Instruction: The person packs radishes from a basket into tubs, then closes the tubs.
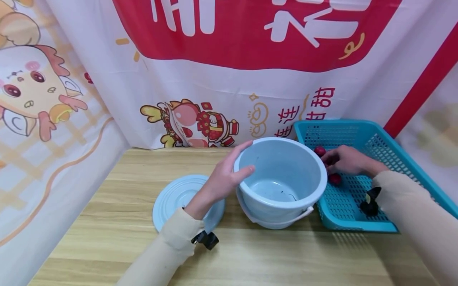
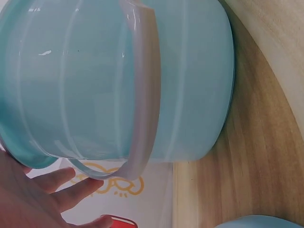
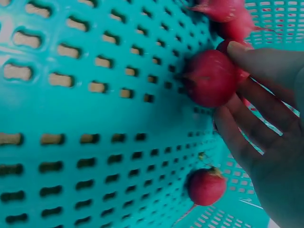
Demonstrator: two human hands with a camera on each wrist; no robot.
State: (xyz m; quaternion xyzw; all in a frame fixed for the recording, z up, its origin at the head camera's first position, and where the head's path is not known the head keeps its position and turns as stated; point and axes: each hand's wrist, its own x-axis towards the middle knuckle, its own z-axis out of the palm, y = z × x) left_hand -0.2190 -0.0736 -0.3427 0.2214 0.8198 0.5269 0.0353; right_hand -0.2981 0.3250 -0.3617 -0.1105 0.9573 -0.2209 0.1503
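Observation:
A light blue bucket (image 1: 282, 210) with a pale handle (image 2: 147, 90) stands upright on the table; small dark bits lie on its inner floor. My left hand (image 1: 229, 171) holds the bucket's rim, thumb over the inside and fingers along the outside. In the left wrist view several of its fingers (image 2: 71, 192) spread past the bucket's side. Inside the teal basket (image 1: 361, 226), my right hand (image 1: 347, 161) grips a red radish (image 3: 210, 78) between thumb and fingers. Another radish (image 3: 207, 186) lies apart, and more radishes (image 3: 221, 9) sit by the basket wall.
A round light blue lid (image 1: 171, 198) lies flat on the wooden table (image 1: 107, 238), left of the bucket and under my left forearm. The basket stands close against the bucket's right side. A printed cloth (image 1: 214, 83) hangs behind the table.

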